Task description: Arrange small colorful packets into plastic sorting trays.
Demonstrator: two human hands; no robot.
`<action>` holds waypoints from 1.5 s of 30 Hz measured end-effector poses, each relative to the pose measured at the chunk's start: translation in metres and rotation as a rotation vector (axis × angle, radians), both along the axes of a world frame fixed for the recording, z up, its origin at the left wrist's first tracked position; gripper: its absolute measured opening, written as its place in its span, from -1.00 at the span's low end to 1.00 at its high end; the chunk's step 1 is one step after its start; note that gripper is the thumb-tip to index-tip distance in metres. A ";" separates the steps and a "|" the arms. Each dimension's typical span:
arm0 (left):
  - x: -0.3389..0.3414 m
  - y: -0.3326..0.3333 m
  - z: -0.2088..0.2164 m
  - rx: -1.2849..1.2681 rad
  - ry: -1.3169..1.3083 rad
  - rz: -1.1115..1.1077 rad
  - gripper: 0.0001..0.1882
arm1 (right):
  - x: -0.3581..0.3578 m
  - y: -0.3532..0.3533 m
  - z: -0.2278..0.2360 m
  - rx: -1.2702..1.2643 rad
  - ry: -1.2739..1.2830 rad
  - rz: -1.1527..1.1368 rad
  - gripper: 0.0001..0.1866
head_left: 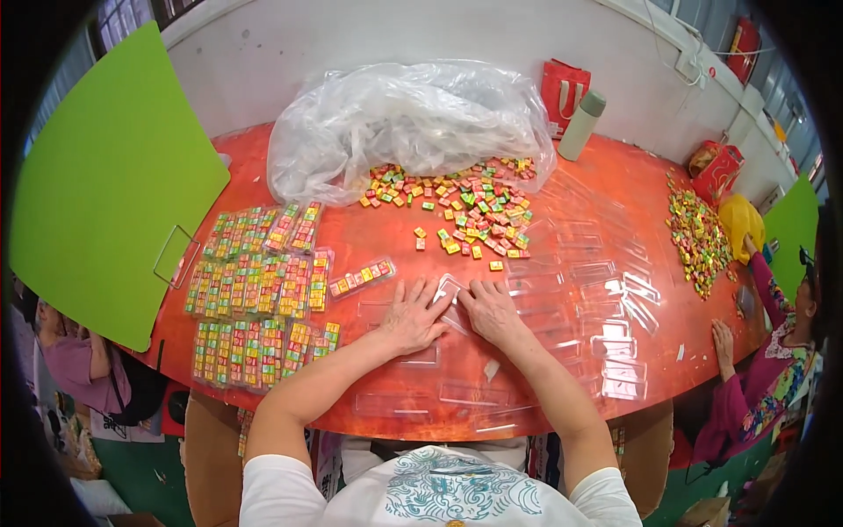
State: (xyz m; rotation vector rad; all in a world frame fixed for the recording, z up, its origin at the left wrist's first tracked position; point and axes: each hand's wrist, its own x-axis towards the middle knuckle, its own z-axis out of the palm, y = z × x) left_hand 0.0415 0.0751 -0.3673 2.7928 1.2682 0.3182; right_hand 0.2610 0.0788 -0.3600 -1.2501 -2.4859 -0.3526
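Observation:
At the middle of the red table, my left hand (pixel 411 318) and my right hand (pixel 493 313) meet at a small clear plastic tray (pixel 451 290). The fingers of each hand close on its edges from either side, and part of it is covered by them. Just left of my left hand lies a filled clear tray (pixel 363 278) with a row of small colourful boxes. Beyond my hands, a loose heap of little red, yellow and green boxes (pixel 479 211) spreads toward a big clear plastic bag (pixel 395 123).
Stacked filled trays (pixel 255 290) stand at the left by a green board (pixel 105 193). Clear trays (pixel 615 342) lie in rows at the right. A flask (pixel 581 127) and red bag (pixel 562 92) stand at the back. Another person (pixel 764 360) sits at far right by a second heap (pixel 698 237).

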 end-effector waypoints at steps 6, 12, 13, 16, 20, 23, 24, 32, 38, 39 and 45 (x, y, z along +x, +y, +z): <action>-0.002 0.046 0.003 0.104 -0.192 0.032 -0.33 | 0.007 0.039 0.008 -0.034 0.127 -0.030 -0.84; -0.004 0.125 0.031 -0.022 0.033 0.294 -0.36 | -0.012 0.102 0.015 -0.065 0.186 -0.122 -0.79; -0.004 0.132 0.032 -0.026 0.037 0.296 -0.36 | -0.014 0.109 0.013 -0.071 0.189 -0.121 -0.79; -0.003 0.137 0.034 -0.195 0.169 0.251 -0.35 | -0.018 0.117 0.010 -0.112 0.111 -0.065 -0.78; -0.022 0.117 0.039 -0.213 0.132 0.136 -0.38 | -0.009 0.107 0.019 -0.161 0.126 0.033 -0.78; -0.035 0.119 0.047 -0.198 0.084 0.117 -0.43 | -0.008 0.114 0.027 -0.254 0.190 0.023 -0.66; -0.038 0.123 0.049 -0.170 0.097 0.126 -0.46 | -0.010 0.117 0.029 -0.211 0.213 0.028 -0.72; -0.029 0.137 0.026 -0.008 0.118 0.061 -0.75 | -0.017 0.118 0.012 -0.178 0.150 -0.030 -0.84; -0.027 0.114 0.027 0.057 0.099 0.172 -0.81 | -0.009 0.098 0.023 -0.166 0.159 0.066 -0.83; -0.026 0.110 0.028 0.072 0.107 0.193 -0.78 | -0.010 0.098 0.022 -0.166 0.158 0.066 -0.83; -0.013 0.100 0.027 0.145 0.146 0.190 -0.75 | -0.019 0.097 0.018 -0.102 0.081 -0.010 -0.79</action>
